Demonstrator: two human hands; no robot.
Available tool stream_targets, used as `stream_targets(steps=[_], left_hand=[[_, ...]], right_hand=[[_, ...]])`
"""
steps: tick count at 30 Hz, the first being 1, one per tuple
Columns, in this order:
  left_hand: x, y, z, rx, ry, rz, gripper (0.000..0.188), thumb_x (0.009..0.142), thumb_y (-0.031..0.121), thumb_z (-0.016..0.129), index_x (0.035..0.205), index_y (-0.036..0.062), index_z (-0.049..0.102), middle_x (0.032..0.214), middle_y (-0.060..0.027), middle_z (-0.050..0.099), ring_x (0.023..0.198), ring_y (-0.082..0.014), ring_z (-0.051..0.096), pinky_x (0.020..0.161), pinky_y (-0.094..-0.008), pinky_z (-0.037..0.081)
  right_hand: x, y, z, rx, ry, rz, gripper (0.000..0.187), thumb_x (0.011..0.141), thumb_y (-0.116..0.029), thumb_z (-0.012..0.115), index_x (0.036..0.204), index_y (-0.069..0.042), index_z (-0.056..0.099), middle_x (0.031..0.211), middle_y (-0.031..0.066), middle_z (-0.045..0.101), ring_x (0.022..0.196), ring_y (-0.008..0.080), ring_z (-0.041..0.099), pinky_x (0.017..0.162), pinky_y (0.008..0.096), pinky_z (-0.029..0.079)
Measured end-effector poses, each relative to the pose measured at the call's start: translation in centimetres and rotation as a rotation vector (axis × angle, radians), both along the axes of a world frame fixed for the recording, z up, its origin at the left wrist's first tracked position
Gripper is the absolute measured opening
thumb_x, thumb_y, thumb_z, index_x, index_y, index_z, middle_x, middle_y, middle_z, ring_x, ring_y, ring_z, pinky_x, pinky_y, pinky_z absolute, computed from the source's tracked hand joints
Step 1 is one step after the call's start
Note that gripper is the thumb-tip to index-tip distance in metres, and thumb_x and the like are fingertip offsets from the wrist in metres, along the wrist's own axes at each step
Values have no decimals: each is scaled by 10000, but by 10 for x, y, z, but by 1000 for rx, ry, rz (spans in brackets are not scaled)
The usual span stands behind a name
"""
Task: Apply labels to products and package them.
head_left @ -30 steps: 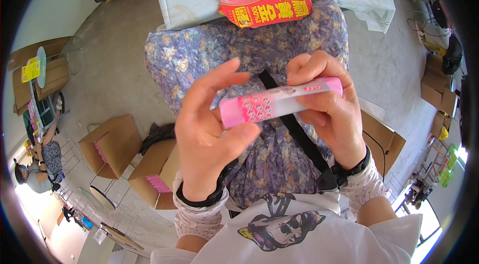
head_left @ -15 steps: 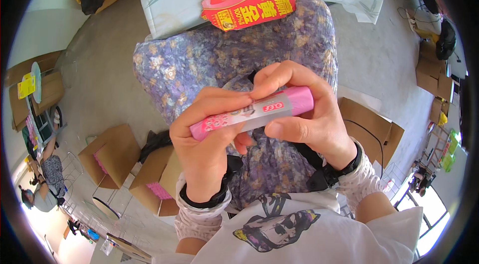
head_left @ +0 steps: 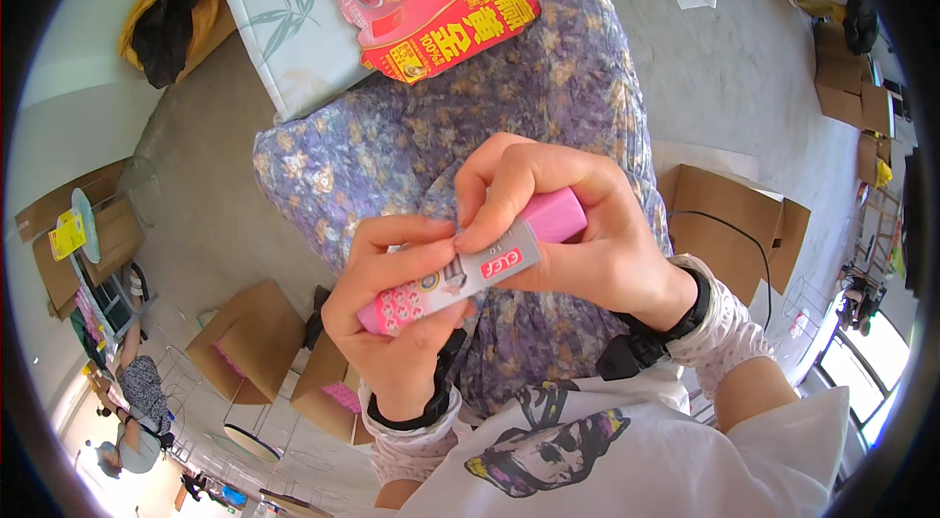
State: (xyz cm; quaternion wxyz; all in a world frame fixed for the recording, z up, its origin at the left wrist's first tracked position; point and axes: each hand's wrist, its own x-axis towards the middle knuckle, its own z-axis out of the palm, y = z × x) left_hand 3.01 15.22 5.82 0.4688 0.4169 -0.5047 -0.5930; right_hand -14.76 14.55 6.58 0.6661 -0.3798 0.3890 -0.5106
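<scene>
Over my lap I hold a slim pink bar-like pack, perhaps a roll (head_left: 557,214), wrapped in a printed grey, white and pink paper sleeve (head_left: 465,275). It slants upward to the right. My left hand (head_left: 384,288) is closed round its lower left end, thumb below and fingers above. My right hand (head_left: 612,249) grips the upper right part, its index finger and thumb pinching near the middle of the sleeve. The fingertips of both hands meet at the sleeve's upper edge. Whether the sleeve is loose there is hidden by the fingers.
Purple floral cloth (head_left: 392,146) covers my lap. Just beyond it, a red and yellow printed sheet (head_left: 431,4) lies on a table with a leaf-patterned cloth (head_left: 284,48). Open cardboard boxes (head_left: 250,337) stand at the left, another box (head_left: 725,224) at the right. A person (head_left: 142,410) is far left.
The pack has tilted more steeply and turned, so more of the sleeve's printed face shows. My right fingers have shifted along it toward the left hand. The whole view has swung slightly.
</scene>
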Motion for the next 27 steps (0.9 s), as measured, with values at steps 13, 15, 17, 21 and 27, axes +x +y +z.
stream_targets(steps=[13, 15, 17, 21, 27], left_hand=[[-1, 3, 7, 99, 106, 42, 222, 721, 84, 801, 919, 39, 709, 1016, -174, 592, 865, -201, 605, 771, -291, 493], [-2, 5, 7, 101, 102, 53, 217, 727, 92, 799, 917, 39, 709, 1009, -170, 594, 856, -198, 602, 766, -289, 489], [-4, 4, 8, 102, 110, 57, 217, 728, 98, 799, 916, 37, 709, 1009, -170, 594, 855, -199, 603, 767, -290, 488], [4, 2, -3, -74, -25, -31, 216, 793, 189, 659, 934, 30, 619, 1017, -160, 522, 716, -171, 613, 467, -178, 508], [6, 2, -4, -97, -28, -36, 233, 803, 212, 663, 943, 28, 632, 1021, -168, 529, 678, -155, 602, 438, -173, 476]], right_hand=[[-4, 3, -3, -135, 57, 49, 182, 682, -13, 739, 842, -63, 669, 989, 116, 567, 878, 163, 564, 801, 294, 431], [-4, 3, -2, -135, 59, 50, 184, 680, -11, 739, 843, -62, 668, 988, 115, 568, 880, 163, 564, 804, 294, 430], [-5, 2, 1, -91, 10, 45, 191, 696, 39, 704, 861, -50, 665, 913, 60, 585, 938, 189, 551, 830, 318, 426], [-5, 1, 2, -95, 15, 47, 192, 695, 39, 704, 862, -49, 667, 917, 58, 586, 935, 187, 550, 829, 313, 426], [-4, 1, 3, -48, -33, 55, 202, 688, 46, 702, 863, -48, 670, 921, 53, 588, 934, 180, 549, 827, 305, 426]])
